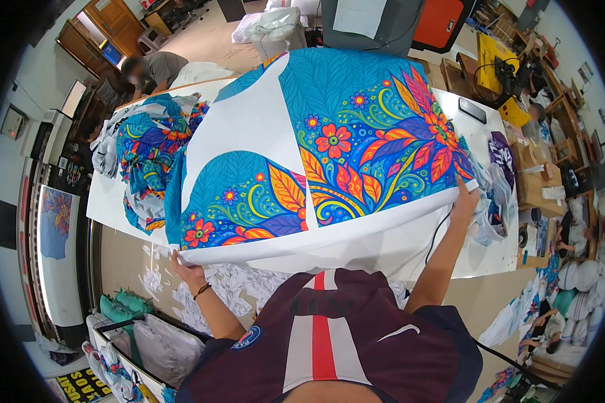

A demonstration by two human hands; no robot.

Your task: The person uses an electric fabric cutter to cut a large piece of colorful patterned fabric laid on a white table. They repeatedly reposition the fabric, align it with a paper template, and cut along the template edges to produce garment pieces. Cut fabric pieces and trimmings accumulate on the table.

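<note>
- Left hand (pixel 189 271) is nearly closed, pinching the near left corner of the printed sheet (pixel 356 161); most of its fingers are hidden, so their exact curl cannot be told.
- Beyond that hand, a crumpled heap (pixel 158 144) of similar cloth sits at the left of the white tabletop (pixel 477 262), probably pushed aside to leave room for spreading.
- Between the hands, the sheet spans the middle of the tabletop, blue with bright flowers and broken by white unprinted areas; its white border (pixel 316 243) runs along the near edge, perhaps gripped there to spare the print.
- Right hand (pixel 465 199) is also nearly closed, grasping the near right corner; the wide spacing of the hands seems meant to pull this edge straight.
- Past the sheet's right side lie a phone (pixel 472 110), face up and apart from the hands, and a looser pile (pixel 494 215) of cloth, likely placed outside the spreading area.
</note>
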